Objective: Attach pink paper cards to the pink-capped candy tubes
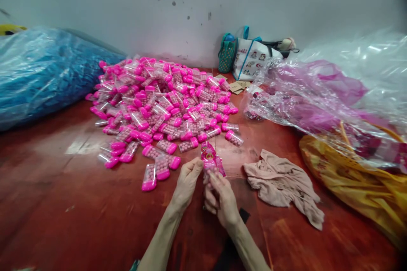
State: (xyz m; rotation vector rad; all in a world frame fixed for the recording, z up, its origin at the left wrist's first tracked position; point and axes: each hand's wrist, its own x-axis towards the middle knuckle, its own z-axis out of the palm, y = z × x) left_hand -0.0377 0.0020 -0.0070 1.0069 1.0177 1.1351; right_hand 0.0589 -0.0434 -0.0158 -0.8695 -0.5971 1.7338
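Observation:
Both hands meet in front of the pile at a shiny pink printed wrapper (209, 154) with a picture on it. My right hand (220, 198) is closed on its lower part, with the fingers curled over it. At its left edge, the thumb and fingers of my left hand (187, 181) are pinched together. Whether a container is inside the wrapper is hidden by the fingers. Beyond the hands lies a large heap of clear containers (168, 106) with bright pink caps, filled with small pink balls. Several loose ones, such as a container (149, 178), lie left of my left hand.
A crumpled beige cloth (282, 180) lies on the red floor (79, 216) to the right. Beyond it are a yellow bag (346, 186) and clear-and-pink plastic sheeting (305, 89). A large blue plastic bag (47, 72) stands left; a white tote (251, 59) rests against the wall.

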